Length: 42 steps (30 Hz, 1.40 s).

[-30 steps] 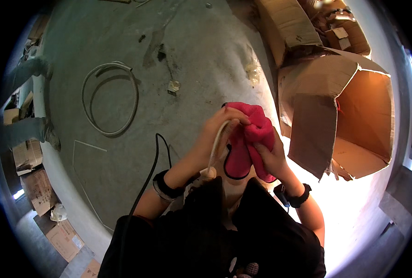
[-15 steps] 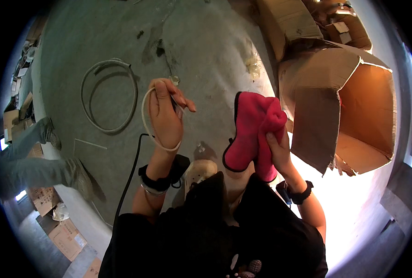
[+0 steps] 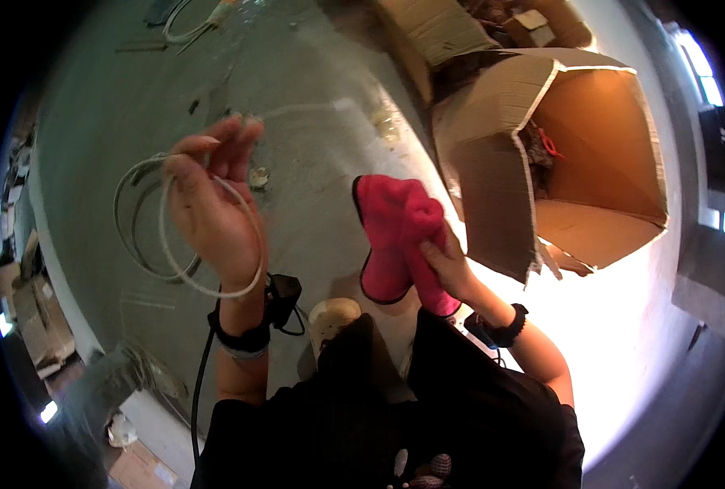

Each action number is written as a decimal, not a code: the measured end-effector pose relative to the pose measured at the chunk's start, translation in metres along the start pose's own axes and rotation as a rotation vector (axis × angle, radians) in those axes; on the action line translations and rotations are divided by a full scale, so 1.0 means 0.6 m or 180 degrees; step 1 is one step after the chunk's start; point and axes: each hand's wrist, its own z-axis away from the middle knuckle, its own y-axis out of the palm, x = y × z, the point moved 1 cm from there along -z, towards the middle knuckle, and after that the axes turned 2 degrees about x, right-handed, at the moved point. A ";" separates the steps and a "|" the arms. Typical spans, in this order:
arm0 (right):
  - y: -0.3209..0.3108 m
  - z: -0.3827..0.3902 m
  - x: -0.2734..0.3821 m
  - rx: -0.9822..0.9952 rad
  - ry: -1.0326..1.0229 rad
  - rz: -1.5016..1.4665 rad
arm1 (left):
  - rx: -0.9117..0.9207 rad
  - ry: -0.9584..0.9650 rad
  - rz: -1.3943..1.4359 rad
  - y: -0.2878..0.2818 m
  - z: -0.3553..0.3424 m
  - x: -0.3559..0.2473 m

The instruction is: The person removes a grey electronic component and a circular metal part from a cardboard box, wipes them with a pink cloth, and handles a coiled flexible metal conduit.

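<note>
While the right hand (image 3: 450, 267) pinches a bright pink-red, soft fabric piece with black edging (image 3: 395, 236) near the centre of the frame, its thumb lying over the folds, the left hand (image 3: 215, 208) is raised left of centre with its fingers bent and slightly spread. A thin, off-white flexible tube (image 3: 189, 279) passes by the left hand's thumb and palm and loops down across the wrist; whether the thumb presses on it I cannot tell. The fabric droops below the right hand toward the lower middle, well apart from the tube.

Behind the left hand, a larger grey ringed hose (image 3: 118, 218) lies coiled on the grey concrete floor (image 3: 313, 73). A dark wristband (image 3: 240, 338) circles the left wrist, beside a small black box-shaped device (image 3: 282, 300), and a black cable (image 3: 199, 391) runs down toward the lower edge. At the right of the frame, a big brown cardboard box (image 3: 489, 196) gapes open on its side, with a red looped item (image 3: 550, 144) inside. A beige shoe (image 3: 334, 318) shows at lower centre.
</note>
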 end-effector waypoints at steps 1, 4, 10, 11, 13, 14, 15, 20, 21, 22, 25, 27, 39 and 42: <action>0.006 0.001 0.012 -0.0048 0.0014 -0.0013 | 0.0048 -0.0003 0.0064 0.020 -0.011 -0.006; -0.006 0.005 0.004 -0.0168 -0.0014 0.0190 | 0.1173 0.0592 0.0716 0.112 -0.035 -0.030; -0.012 0.006 0.002 0.0056 0.0233 0.0646 | 0.2367 0.1582 0.0314 0.326 -0.028 -0.048; -0.013 0.009 0.002 0.0055 0.0222 0.0649 | 0.2560 0.1538 0.0139 0.358 -0.014 -0.043; -0.003 0.005 -0.007 0.0203 0.0226 0.0613 | 0.3057 0.0757 -0.0333 0.381 0.004 -0.025; -0.005 0.007 -0.008 0.0215 0.0228 0.0633 | 0.2989 0.1088 -0.0480 0.391 0.013 -0.006; -0.008 0.011 -0.008 0.0208 0.0241 0.0648 | 0.3110 0.1051 -0.0790 0.400 0.018 0.003; -0.016 0.026 -0.013 0.0257 0.0280 0.0678 | 0.2893 0.1648 -0.1533 0.401 0.041 0.066; -0.021 0.028 -0.013 0.0229 0.0289 0.0682 | 0.2897 0.1647 -0.1517 0.400 0.047 0.076; -0.025 0.031 -0.014 0.0210 0.0288 0.0688 | 0.2659 0.2195 -0.1920 0.400 0.053 0.084; -0.029 0.030 -0.013 0.0184 0.0271 0.0690 | 0.2851 0.2511 -0.2548 0.401 0.056 0.075; -0.028 0.026 -0.011 0.0176 0.0246 0.0692 | 0.3772 0.2114 -0.2978 0.397 0.054 0.066; -0.033 0.028 -0.032 -0.0114 0.0276 0.0708 | 0.1559 0.1916 -0.1217 0.284 0.029 0.004; -0.009 0.019 -0.020 -0.0067 -0.0004 0.0366 | 0.1266 0.1042 -0.1668 0.175 0.023 0.022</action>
